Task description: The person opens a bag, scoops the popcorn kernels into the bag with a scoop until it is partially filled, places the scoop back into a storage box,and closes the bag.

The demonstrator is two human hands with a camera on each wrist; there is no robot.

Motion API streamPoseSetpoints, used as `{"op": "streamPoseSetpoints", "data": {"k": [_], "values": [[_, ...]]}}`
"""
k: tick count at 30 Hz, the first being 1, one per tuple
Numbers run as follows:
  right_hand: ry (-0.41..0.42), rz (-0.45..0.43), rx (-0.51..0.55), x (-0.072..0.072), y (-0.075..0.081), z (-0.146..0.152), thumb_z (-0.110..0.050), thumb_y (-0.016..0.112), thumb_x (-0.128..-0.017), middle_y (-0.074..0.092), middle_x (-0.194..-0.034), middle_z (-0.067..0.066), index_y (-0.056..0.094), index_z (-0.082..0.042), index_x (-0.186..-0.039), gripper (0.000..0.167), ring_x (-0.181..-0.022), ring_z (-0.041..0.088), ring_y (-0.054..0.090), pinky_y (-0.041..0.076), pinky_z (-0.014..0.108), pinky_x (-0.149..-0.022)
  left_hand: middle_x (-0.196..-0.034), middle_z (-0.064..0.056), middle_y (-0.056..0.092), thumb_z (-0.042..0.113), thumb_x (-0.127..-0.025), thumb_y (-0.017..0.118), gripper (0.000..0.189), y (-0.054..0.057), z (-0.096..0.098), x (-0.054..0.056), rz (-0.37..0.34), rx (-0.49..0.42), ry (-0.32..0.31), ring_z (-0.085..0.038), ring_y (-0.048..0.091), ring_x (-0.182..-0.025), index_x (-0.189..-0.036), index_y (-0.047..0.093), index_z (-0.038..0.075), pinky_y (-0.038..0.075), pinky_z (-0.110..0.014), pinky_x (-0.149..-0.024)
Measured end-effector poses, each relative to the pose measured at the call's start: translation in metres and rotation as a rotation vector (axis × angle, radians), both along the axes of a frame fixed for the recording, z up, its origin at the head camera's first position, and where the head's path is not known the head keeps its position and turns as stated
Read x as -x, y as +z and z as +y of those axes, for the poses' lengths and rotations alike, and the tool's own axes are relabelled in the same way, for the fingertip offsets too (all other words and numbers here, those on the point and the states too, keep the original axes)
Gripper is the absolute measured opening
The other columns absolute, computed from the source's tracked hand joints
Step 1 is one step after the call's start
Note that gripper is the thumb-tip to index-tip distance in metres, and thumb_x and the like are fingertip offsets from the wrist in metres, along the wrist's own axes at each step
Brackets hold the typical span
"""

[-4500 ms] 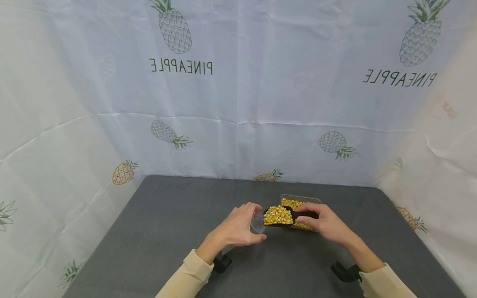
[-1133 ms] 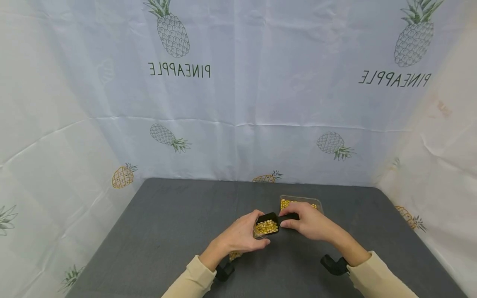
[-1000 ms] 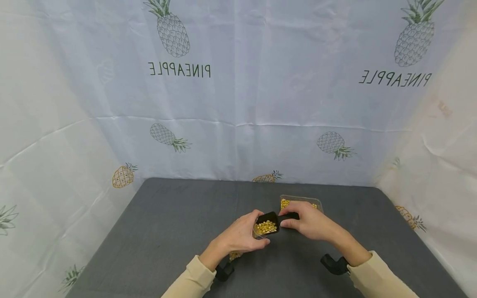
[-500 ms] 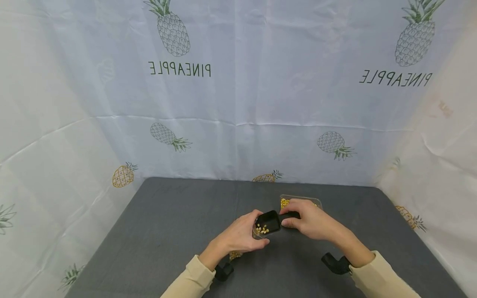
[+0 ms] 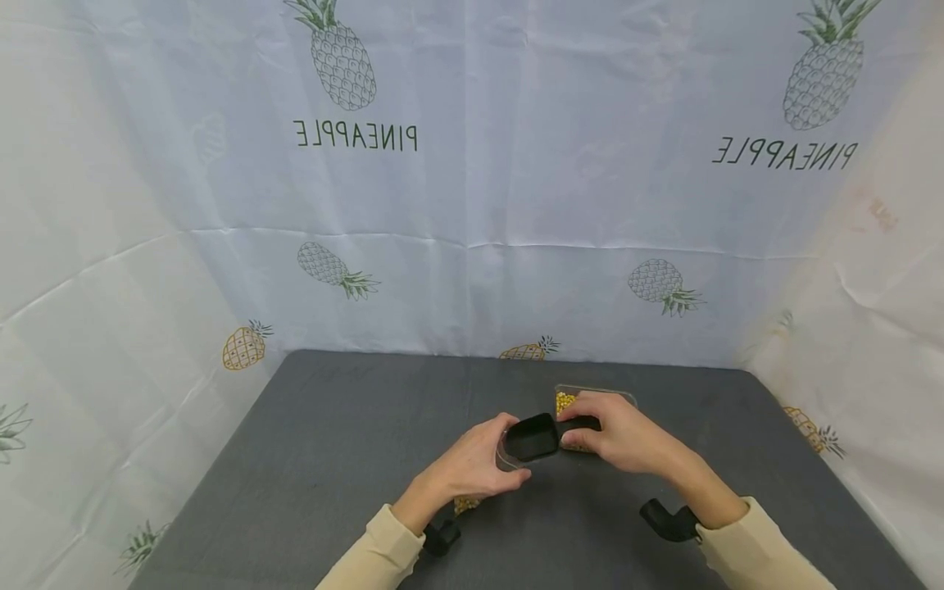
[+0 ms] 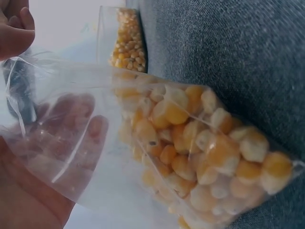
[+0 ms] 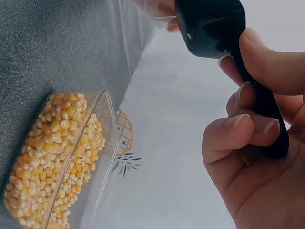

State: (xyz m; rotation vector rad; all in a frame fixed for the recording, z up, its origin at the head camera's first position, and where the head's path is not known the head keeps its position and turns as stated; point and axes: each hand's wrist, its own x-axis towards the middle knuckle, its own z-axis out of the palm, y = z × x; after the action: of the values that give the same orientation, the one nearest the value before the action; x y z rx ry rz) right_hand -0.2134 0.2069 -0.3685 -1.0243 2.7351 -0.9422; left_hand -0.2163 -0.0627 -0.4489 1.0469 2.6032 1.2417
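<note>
My left hand (image 5: 475,460) grips a clear plastic bag (image 6: 95,81) near its mouth, with thumb and fingers spread round the opening. Yellow and white corn kernels (image 6: 190,148) fill the lower part of the bag, as the left wrist view shows. From the right, my right hand (image 5: 627,433) holds a black scoop (image 5: 533,438) by its handle, thumb on one side and fingers curled round the other. The scoop's bowl tilts into the bag's mouth, and no kernels show in it from the head view.
A clear plastic tub (image 7: 104,107) of corn kernels stands on the dark grey table (image 5: 354,426), behind and partly hidden by the right hand. Pineapple-printed cloth (image 5: 472,180) hangs at the back and sides. Each wrist carries a black strap mount (image 5: 667,520).
The scoop, heaped with kernels at first, moved left to the bag's mouth and tipped. Its kernels slid into the bag until the bowl shows bare. The left hand kept its hold.
</note>
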Motion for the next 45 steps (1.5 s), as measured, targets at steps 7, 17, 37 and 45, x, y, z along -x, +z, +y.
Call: {"op": "streamPoseSetpoints", "data": {"k": [7,17,37,45], "values": [[-0.037,0.008,0.060,-0.003,0.001,0.009,-0.027,0.073,-0.095,0.068,-0.109,-0.006,0.074,-0.016,-0.116,0.024,-0.101,0.021,0.064,0.054,0.039,-0.082,-0.106,0.002,0.061,0.027,-0.090,0.075,0.051,0.002,-0.007,0.000,0.007,-0.074,-0.016,-0.004,0.059,-0.088,-0.132,0.052,0.010,0.054,-0.023,-0.080],[-0.119,-0.009,0.089,-0.009,0.007,0.026,-0.028,0.069,-0.098,0.067,-0.122,0.001,0.071,-0.014,-0.121,0.027,-0.113,0.027,0.062,0.053,0.041,-0.087,-0.107,-0.008,0.061,0.023,-0.094,0.071,0.043,0.002,-0.020,0.000,0.029,-0.180,-0.017,-0.008,0.059,-0.091,-0.131,0.052,0.010,0.054,-0.027,-0.082],[-0.223,-0.081,0.132,0.001,-0.015,0.062,-0.023,0.068,-0.100,0.064,-0.128,0.016,0.069,-0.006,-0.126,0.031,-0.109,0.030,0.061,0.052,0.033,-0.072,-0.102,-0.012,0.063,0.016,-0.091,0.073,0.043,0.005,-0.028,-0.003,0.189,-0.335,-0.004,-0.020,0.063,-0.088,-0.127,0.055,0.001,0.055,-0.034,-0.078],[-0.264,-0.093,0.113,0.002,-0.025,0.077,-0.023,0.067,-0.100,0.064,-0.127,0.016,0.068,-0.004,-0.126,0.032,-0.108,0.032,0.062,0.054,0.032,-0.072,-0.104,-0.014,0.063,0.019,-0.091,0.072,0.047,0.003,-0.028,-0.005,0.143,-0.314,-0.015,-0.017,0.062,-0.091,-0.130,0.053,0.000,0.054,-0.032,-0.081]]}}
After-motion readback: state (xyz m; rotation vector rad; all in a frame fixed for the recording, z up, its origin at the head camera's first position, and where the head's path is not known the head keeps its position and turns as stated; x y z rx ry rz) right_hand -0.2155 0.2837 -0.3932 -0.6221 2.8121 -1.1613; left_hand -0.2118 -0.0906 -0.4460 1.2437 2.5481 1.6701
